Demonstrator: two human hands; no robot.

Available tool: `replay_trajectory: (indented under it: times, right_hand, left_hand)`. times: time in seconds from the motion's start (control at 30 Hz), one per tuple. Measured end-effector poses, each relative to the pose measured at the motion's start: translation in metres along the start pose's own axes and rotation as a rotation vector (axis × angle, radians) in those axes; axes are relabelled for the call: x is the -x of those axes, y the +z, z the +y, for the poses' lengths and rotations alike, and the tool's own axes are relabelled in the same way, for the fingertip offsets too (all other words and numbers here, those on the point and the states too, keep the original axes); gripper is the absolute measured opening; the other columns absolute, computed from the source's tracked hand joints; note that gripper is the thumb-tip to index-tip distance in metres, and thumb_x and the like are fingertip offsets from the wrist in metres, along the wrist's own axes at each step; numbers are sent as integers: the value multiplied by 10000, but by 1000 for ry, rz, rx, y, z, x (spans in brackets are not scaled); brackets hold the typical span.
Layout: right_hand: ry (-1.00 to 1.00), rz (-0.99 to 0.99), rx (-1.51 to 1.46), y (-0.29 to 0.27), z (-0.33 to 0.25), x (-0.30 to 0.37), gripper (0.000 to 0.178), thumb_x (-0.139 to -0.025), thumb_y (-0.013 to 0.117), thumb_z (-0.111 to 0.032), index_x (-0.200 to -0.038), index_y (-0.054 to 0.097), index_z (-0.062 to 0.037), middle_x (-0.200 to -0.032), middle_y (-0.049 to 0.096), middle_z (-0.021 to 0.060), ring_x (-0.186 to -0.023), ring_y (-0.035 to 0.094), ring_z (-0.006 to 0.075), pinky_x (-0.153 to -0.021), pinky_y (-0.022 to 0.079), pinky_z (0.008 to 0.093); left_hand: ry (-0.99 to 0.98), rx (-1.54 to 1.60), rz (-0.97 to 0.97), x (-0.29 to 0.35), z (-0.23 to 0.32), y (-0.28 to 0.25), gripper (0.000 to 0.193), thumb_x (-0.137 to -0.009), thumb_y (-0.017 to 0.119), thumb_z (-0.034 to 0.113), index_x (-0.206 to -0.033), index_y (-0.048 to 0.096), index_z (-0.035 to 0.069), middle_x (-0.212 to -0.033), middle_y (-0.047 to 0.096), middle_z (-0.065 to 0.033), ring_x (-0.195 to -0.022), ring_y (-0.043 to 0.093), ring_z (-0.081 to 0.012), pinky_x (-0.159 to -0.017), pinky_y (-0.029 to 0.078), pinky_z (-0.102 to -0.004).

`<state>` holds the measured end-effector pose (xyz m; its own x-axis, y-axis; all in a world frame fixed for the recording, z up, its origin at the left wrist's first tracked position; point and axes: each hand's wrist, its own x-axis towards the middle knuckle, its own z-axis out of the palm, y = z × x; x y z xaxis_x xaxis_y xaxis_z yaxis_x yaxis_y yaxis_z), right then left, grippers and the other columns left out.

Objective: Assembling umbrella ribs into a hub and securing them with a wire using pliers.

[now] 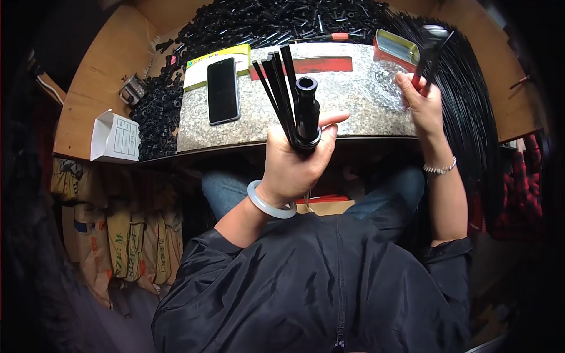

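My left hand (291,162) is closed around a black ribbed tube (306,112) with an open round top. Several thin black strips (276,88) fan upward from the same grip, left of the tube. To the right, my right hand (426,109) is raised and closed on a red-handled tool (417,77). Its upper part is dark with a pale end, and its exact kind is unclear. A clear crinkled plastic dish or wrap (386,85) lies beside the right fingers.
A stone-look board (353,120) carries a phone (223,91), a yellow-and-white box (194,82) and a red strip (318,63). Black parts (259,23) heap behind; long black strips (471,106) lie right. An open tin (395,48), metal mug (133,89) and white carton (116,138) stand around.
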<state>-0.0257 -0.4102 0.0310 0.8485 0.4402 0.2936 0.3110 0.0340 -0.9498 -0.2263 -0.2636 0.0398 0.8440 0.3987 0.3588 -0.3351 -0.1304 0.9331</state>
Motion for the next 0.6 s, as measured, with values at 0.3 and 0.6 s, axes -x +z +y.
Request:
replay_trajectory:
  times: [0.3, 0.6]
  right_hand:
    - [228, -295, -718, 54, -52, 64, 295, -917, 569, -253, -884, 578, 40, -581, 462, 1, -535, 427, 90, -550, 386, 252]
    - [-880, -19, -127, 87, -40, 78, 141, -820, 675, -82, -919, 585, -40, -699, 581, 53, -556, 491, 146, -537, 395, 278]
  left_hand:
    - [99, -50, 34, 1, 6, 14, 191, -835, 573, -29, -994, 675, -10, -636, 501, 75, -549, 380, 3, -486, 285, -175]
    - [-4, 74, 48, 7, 7, 8, 191, -834, 580, 3, -1004, 641, -57, -796, 646, -65, -682, 577, -75, -611, 466, -220]
